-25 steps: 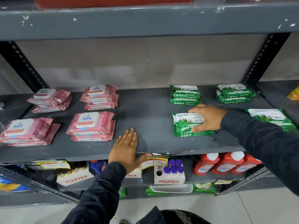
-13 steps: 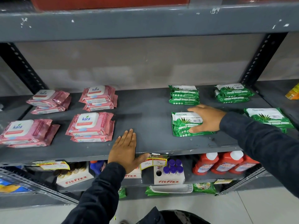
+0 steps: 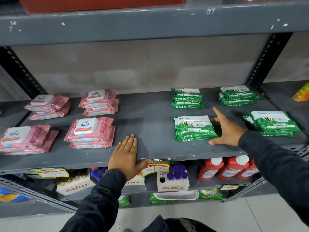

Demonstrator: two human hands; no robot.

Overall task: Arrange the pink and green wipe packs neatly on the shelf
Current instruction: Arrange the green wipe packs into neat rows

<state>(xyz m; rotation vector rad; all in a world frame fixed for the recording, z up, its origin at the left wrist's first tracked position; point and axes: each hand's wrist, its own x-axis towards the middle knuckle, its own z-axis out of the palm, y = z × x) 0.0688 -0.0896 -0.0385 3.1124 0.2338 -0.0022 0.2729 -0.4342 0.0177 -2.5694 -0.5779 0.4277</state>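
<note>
1. Green Origami wipe packs lie on the right half of the grey shelf, four stacks in two rows; pink Kara wipe packs form four stacks on the left.
2. Right hand, fingers spread, rests against the front-left green stack's right edge, gripping nothing.
3. Left hand lies flat, fingers together, on the shelf's front edge.

"kara" pink packs; "ORIGAMI" green pack ("fitfizz" boxes below).
</note>
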